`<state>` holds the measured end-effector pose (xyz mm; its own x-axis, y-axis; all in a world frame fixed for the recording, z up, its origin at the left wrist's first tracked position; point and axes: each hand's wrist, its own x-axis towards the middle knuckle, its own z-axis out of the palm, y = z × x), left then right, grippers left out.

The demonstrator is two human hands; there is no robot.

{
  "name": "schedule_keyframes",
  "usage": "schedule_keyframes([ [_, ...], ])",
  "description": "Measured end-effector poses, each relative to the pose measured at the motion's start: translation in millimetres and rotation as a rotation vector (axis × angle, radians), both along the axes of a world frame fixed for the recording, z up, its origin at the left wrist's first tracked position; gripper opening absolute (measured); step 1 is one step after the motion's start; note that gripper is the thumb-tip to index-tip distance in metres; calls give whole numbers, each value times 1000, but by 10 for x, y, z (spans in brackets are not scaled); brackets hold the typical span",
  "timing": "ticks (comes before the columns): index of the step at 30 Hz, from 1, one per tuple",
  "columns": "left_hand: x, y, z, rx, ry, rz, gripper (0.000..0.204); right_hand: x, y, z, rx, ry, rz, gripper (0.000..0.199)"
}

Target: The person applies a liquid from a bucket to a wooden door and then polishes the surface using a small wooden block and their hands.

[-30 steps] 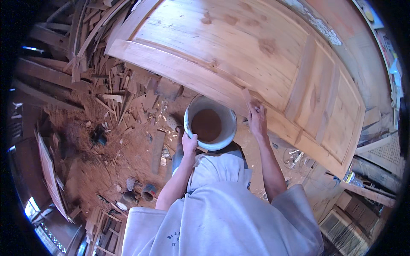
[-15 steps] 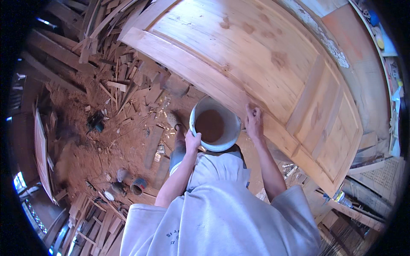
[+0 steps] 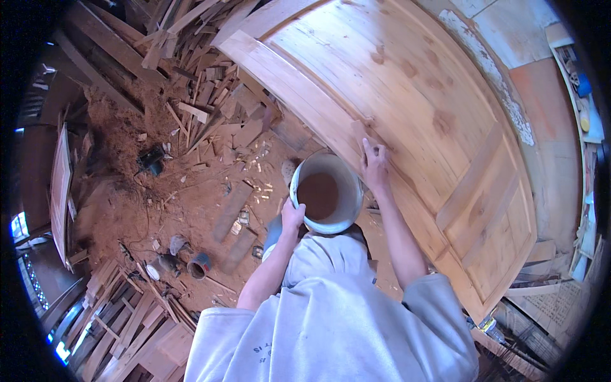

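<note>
My left hand [image 3: 293,215] grips the near left rim of a pale bucket [image 3: 349,194], which sits in front of my lap. A reddish-brown material [image 3: 317,196] lies at the bucket's bottom. Along the near edge of a large panelled wooden door [image 3: 407,89], my right hand [image 3: 375,167] has its index finger stretched forward and the other fingers curled in. Just ahead of its fingertips is a small brownish patch [image 3: 358,130]; whether this is a held flat piece or part of the wood, I cannot tell.
Scrap wood [image 3: 213,95] is heaped at the far left, over sawdust-covered ground [image 3: 191,191]. An open can [image 3: 198,266] stands at left. More boards [image 3: 137,331] lie at lower left. A shelf [image 3: 566,70] with small items runs along the right.
The view has shifted, so the door and floor appear displaced. My right hand has moved slightly farther along the door's edge. My left hand still holds the bucket.
</note>
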<state>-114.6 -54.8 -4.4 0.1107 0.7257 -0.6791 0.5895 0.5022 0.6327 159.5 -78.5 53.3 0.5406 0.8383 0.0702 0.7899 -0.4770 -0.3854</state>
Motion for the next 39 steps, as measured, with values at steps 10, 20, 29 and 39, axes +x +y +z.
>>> schedule_keyframes([
  [10,-240,473,37,82,19,-96,43,-506,512,-13,-108,13,256,48],
  [20,-478,932,88,12,25,-266,47,-269,1024,-103,-44,-32,151,51],
  [29,-327,1251,117,-30,-71,-276,49,-357,1102,91,24,33,233,52],
  [39,-146,1342,-169,1,-66,-395,54,-721,760,23,-41,-2,564,48],
])
